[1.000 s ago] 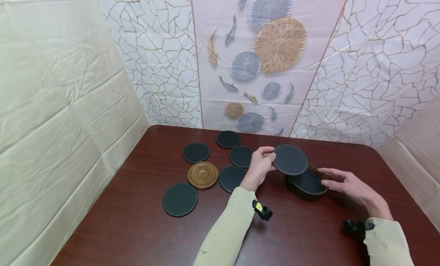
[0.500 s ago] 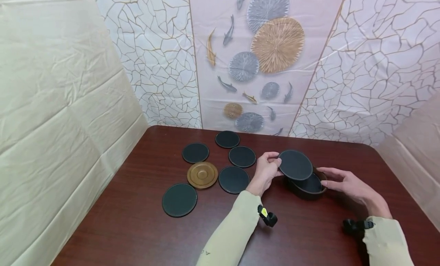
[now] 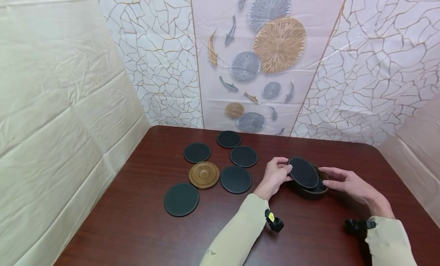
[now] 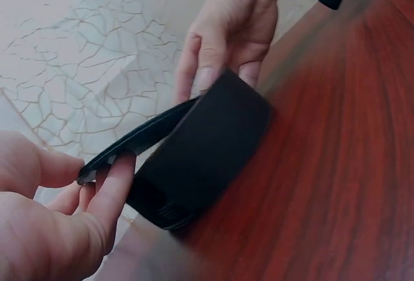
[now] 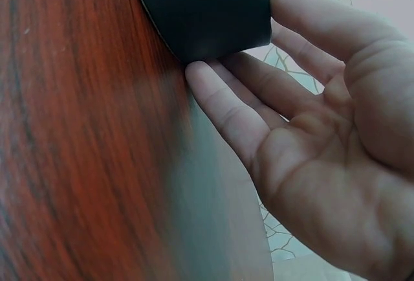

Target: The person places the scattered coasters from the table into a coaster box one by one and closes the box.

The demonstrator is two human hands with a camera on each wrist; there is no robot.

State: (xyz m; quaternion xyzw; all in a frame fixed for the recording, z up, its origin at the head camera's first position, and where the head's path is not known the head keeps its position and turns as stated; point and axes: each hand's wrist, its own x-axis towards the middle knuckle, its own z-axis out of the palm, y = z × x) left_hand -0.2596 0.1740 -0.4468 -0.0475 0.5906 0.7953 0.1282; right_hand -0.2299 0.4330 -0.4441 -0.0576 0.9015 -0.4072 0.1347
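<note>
Between thumb and fingers, my left hand (image 3: 275,176) pinches the left edge of a round black coaster (image 3: 303,173). The coaster tilts over the mouth of a round dark coaster holder (image 3: 307,194), its far side down at the rim in the left wrist view. Inside the holder a dark flat surface partly shows. My right hand (image 3: 351,185) touches the holder's right side, thumb and fingers spread along it. In the right wrist view its fairly straight fingertips (image 5: 202,77) rest against the holder's wall (image 5: 213,15).
Left of the holder, several black coasters (image 3: 235,179) lie flat and apart on the dark red wooden table (image 3: 137,235). Among them lies a brown round lid-like disc (image 3: 204,175) with raised rings. Patterned cloth (image 3: 165,60) hangs behind the table.
My left hand has moved right and slightly down with the coaster, which now tilts more and overlaps the holder. The right hand stays at the holder's side.
</note>
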